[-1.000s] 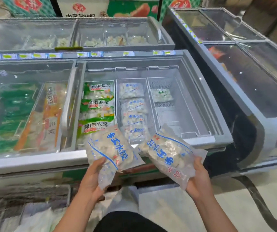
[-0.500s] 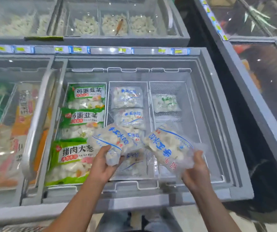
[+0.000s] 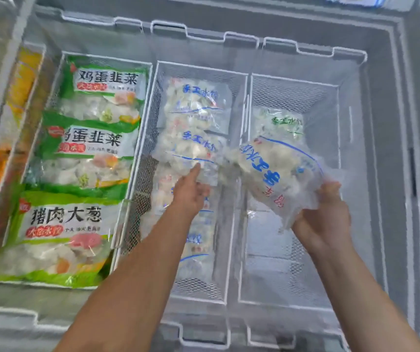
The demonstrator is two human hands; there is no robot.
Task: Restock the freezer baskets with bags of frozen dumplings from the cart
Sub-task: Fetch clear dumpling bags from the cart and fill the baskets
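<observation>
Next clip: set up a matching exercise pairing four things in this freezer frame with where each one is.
Things:
1. Left hand
2. Right hand
3. Green dumpling bags
4. Green-lettered clear bag

Places:
A. Filling the left basket
B. Far end of the right basket
C. Over the middle basket, holding a blue-lettered bag
D. Over the right basket, holding a tilted blue-lettered bag

Pairs: 1-C, 2-D, 3-A, 4-B

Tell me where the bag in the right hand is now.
In the head view, the right hand holds the bag by its near end over the right basket, just in front of the green-print bag lying there.
</observation>
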